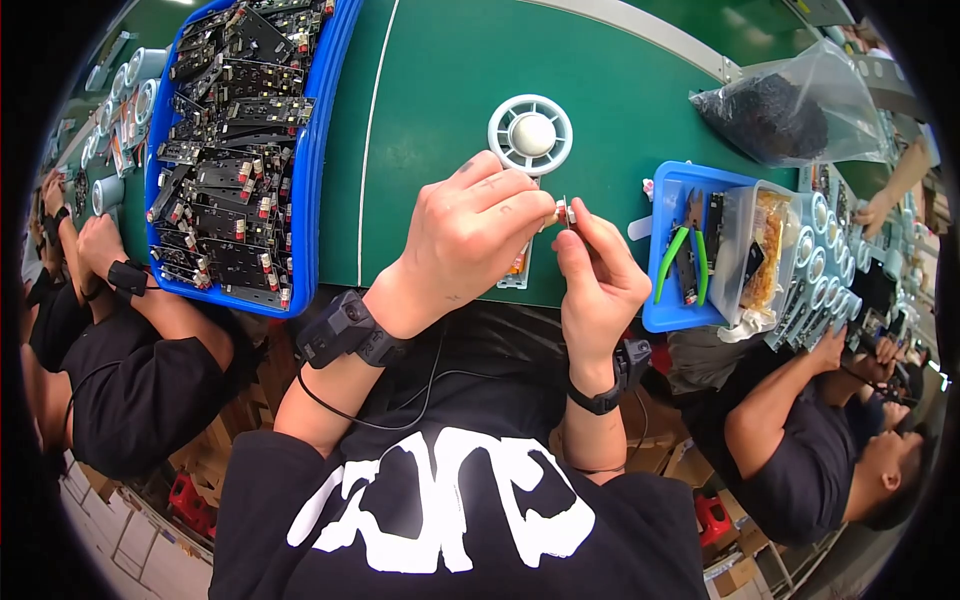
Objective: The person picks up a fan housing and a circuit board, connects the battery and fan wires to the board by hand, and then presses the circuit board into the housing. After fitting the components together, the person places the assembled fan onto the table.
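Observation:
Above the bench, my left hand [480, 222] and my right hand [600, 262] meet fingertip to fingertip. Both are closed in a pinch on a small red-and-white part [563, 212] with a thin pale edge; its exact kind is too small to make out. Beneath my hands lies a light blue device [495, 135] with a round, spoked head and a white dome in its middle. Its handle [513, 281] runs toward me, mostly covered by my left hand, and a bit of orange shows inside it.
Left stands a stack of blue trays [313, 200] full of black circuit boards [240, 150]. On the right, a blue bin [657, 300] holds green-handled pliers [668, 262] and a clear tub [742, 300]. Behind it sits a plastic bag of dark parts [775, 115]. Co-workers sit on both sides.

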Action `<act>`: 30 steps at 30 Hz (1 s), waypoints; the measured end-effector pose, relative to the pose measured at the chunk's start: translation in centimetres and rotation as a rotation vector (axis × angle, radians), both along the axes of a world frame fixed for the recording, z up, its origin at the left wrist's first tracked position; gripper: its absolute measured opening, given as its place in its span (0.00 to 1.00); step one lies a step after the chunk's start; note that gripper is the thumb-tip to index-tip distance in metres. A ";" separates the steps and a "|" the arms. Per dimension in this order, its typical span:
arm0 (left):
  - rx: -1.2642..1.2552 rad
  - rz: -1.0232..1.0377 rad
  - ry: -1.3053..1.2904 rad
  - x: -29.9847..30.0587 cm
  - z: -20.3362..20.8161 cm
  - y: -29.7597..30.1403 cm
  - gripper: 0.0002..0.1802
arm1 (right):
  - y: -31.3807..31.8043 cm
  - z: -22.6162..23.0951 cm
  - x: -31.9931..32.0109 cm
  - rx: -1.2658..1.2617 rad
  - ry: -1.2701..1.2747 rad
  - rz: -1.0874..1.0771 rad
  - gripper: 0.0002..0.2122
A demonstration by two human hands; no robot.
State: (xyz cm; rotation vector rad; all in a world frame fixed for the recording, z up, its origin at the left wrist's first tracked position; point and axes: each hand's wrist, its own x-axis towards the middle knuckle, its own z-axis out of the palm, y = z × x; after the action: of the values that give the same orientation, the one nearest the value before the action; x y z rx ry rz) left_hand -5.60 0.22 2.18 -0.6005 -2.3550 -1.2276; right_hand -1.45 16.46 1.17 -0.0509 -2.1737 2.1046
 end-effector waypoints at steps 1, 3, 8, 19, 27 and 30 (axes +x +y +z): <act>-0.003 -0.005 -0.001 0.0 0.0 0.0 0.09 | 0.0 0.1 0.0 -0.010 -0.015 -0.007 0.15; -0.011 -0.015 -0.002 -0.2 -0.1 -0.2 0.07 | 0.0 0.2 0.0 -0.022 -0.032 -0.015 0.15; 0.076 -0.096 -0.038 -0.4 -0.2 -1.0 0.08 | 0.9 0.6 -0.7 0.063 0.033 0.098 0.15; 0.140 -0.274 -0.211 -0.9 -0.3 -1.9 0.09 | 1.7 1.9 -1.1 0.178 -0.024 0.204 0.14; 0.156 -0.311 -0.212 -1.2 -0.6 -2.2 0.10 | 1.7 2.3 -1.1 0.330 0.051 0.229 0.13; 0.193 -0.268 -0.154 -1.0 -0.8 -1.9 0.11 | 1.5 2.2 -1.3 0.221 0.011 0.218 0.13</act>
State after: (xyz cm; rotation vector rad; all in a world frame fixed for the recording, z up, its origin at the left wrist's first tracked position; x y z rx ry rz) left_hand -6.57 -1.68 1.40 -0.8016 -2.2947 -1.6509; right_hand -2.73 17.92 3.38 0.2265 -2.4910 1.9422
